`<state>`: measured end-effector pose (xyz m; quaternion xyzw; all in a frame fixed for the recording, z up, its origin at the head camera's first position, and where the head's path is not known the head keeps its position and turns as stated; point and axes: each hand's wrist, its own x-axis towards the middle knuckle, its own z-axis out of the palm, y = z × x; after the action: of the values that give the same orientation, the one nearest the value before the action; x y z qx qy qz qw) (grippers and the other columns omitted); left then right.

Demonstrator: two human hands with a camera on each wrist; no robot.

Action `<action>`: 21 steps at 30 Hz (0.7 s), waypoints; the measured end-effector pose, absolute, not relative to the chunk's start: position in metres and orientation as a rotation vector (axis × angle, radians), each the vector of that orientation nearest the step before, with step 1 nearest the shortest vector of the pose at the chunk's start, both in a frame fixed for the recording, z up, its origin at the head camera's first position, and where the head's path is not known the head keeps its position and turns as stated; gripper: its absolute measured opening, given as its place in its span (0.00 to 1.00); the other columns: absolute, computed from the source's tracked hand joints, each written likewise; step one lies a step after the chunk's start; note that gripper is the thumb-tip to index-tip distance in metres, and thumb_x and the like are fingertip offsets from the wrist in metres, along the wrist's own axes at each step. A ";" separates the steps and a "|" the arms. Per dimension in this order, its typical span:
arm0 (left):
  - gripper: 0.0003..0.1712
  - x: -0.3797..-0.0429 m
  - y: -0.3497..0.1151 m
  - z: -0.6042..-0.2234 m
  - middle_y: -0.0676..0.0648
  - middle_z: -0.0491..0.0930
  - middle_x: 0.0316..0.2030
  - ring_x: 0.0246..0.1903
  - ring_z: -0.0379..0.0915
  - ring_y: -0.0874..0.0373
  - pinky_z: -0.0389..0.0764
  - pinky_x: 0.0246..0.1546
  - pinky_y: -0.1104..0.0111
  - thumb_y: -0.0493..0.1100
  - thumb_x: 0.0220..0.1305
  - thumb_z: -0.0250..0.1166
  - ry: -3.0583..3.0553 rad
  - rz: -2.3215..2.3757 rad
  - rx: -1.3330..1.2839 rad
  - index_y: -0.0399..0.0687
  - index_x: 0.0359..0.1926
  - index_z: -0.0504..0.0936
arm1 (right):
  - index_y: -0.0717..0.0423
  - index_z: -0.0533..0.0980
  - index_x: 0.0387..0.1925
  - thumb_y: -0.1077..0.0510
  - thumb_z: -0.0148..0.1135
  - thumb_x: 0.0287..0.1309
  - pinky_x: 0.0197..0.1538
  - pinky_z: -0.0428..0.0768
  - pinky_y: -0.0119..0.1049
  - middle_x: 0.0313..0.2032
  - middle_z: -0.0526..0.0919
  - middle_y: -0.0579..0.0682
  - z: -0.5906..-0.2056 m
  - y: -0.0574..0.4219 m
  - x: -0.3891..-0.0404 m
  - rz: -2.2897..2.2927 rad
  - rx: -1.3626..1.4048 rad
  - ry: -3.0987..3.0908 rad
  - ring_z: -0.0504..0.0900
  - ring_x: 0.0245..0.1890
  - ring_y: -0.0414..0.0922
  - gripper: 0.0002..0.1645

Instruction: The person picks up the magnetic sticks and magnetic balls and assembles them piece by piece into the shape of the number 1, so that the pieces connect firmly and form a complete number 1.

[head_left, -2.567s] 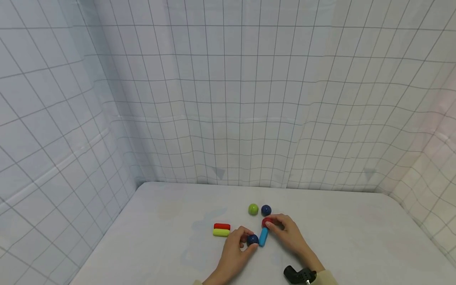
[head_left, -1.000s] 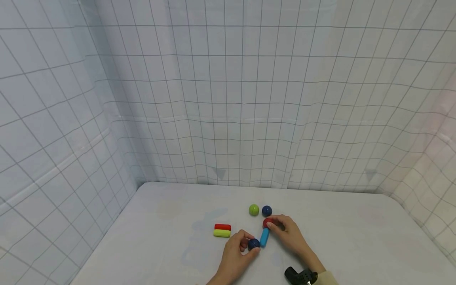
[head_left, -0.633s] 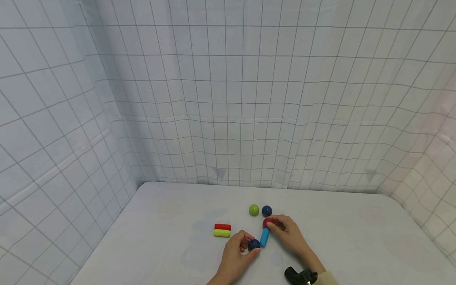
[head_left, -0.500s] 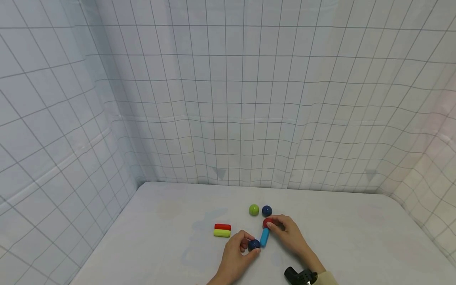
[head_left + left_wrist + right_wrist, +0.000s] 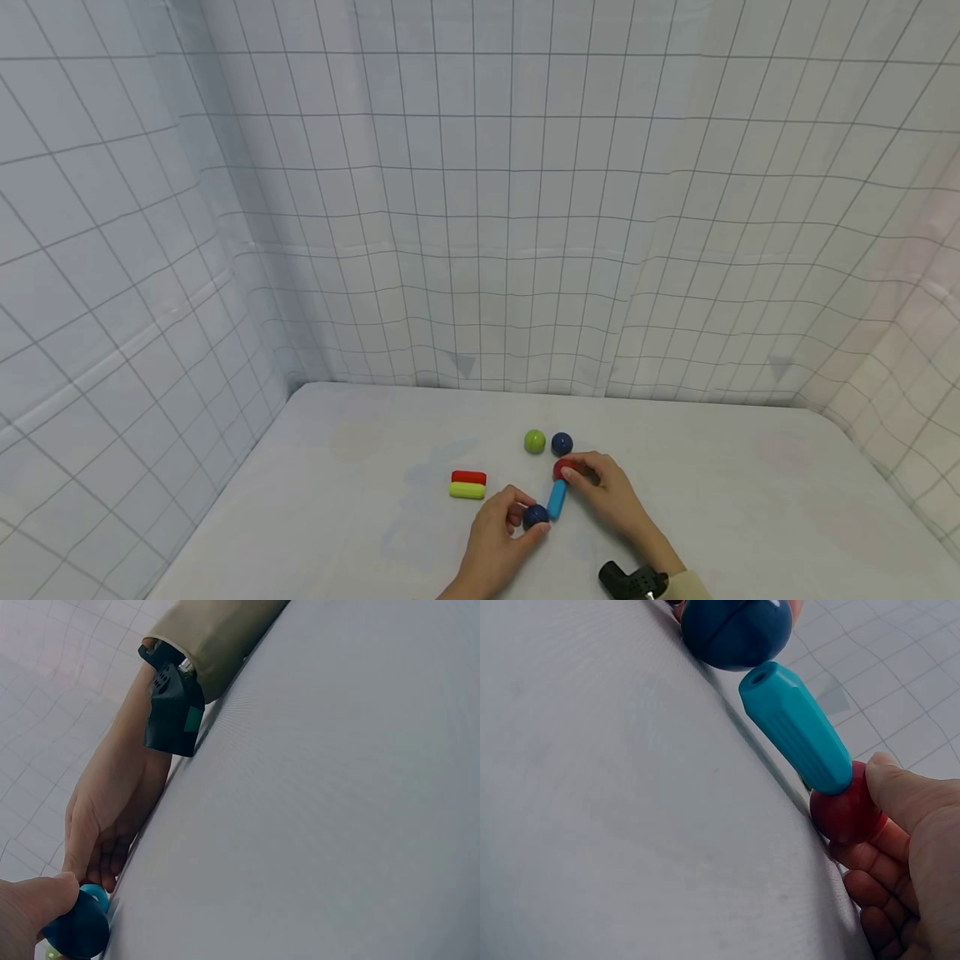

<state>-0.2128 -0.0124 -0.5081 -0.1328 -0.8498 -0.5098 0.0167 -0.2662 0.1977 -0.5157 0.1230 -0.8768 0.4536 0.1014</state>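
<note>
My left hand (image 5: 495, 537) pinches a dark blue ball (image 5: 536, 517) between thumb and fingers, low over the white table. Across from it, my right hand (image 5: 606, 492) grips a red ball (image 5: 562, 469). A light blue stick (image 5: 557, 499) with ridged sides runs from the red ball towards me. In the right wrist view the stick (image 5: 799, 727) meets the red ball (image 5: 844, 814) at one end. Its other end, with a small hole, faces the dark blue ball (image 5: 735, 634), close by. The left wrist view has the left thumb (image 5: 49, 896) on the dark blue ball (image 5: 79, 930).
Beyond the right hand lie a green ball (image 5: 535, 442) and another dark blue ball (image 5: 562, 444). Left of the hands, a red stick (image 5: 468, 477) and a yellow-green stick (image 5: 467, 491) lie side by side. Grid-patterned white curtains (image 5: 480, 250) enclose the table (image 5: 337, 517).
My left hand has shifted slightly towards me with the dark blue ball, from beside the light blue stick to its near end. The right hand stays in place on the red ball.
</note>
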 end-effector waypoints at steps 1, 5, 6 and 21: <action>0.16 -0.212 -0.012 -0.508 0.58 0.70 0.29 0.30 0.64 0.63 0.68 0.31 0.72 0.51 0.53 0.72 -2.647 -1.576 -0.410 0.56 0.39 0.77 | 0.47 0.81 0.43 0.51 0.64 0.59 0.45 0.71 0.40 0.33 0.79 0.32 -0.516 0.198 -0.266 1.335 0.360 -2.592 0.73 0.38 0.39 0.10; 0.16 -0.211 -0.011 -0.507 0.58 0.69 0.28 0.30 0.64 0.62 0.66 0.31 0.71 0.52 0.53 0.72 -2.662 -1.555 -0.406 0.56 0.39 0.76 | 0.47 0.81 0.43 0.50 0.64 0.59 0.45 0.71 0.40 0.33 0.78 0.32 -0.516 0.197 -0.266 1.329 0.355 -2.592 0.73 0.38 0.39 0.11; 0.16 -0.210 -0.011 -0.507 0.58 0.69 0.28 0.30 0.64 0.62 0.66 0.30 0.70 0.52 0.53 0.72 -2.663 -1.551 -0.404 0.56 0.39 0.76 | 0.47 0.81 0.43 0.50 0.64 0.60 0.45 0.71 0.40 0.33 0.78 0.32 -0.516 0.197 -0.266 1.330 0.354 -2.591 0.73 0.38 0.40 0.11; 0.17 -0.209 -0.011 -0.506 0.59 0.70 0.28 0.29 0.64 0.63 0.66 0.30 0.71 0.53 0.52 0.72 -2.672 -1.530 -0.408 0.57 0.39 0.76 | 0.47 0.81 0.43 0.50 0.64 0.59 0.45 0.71 0.39 0.33 0.78 0.33 -0.515 0.197 -0.266 1.345 0.351 -2.589 0.73 0.38 0.40 0.12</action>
<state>-0.2091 -0.0110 -0.5060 -0.1312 -0.8602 -0.4924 0.0180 -0.2656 0.1970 -0.5150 0.1188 -0.8765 0.4553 0.1016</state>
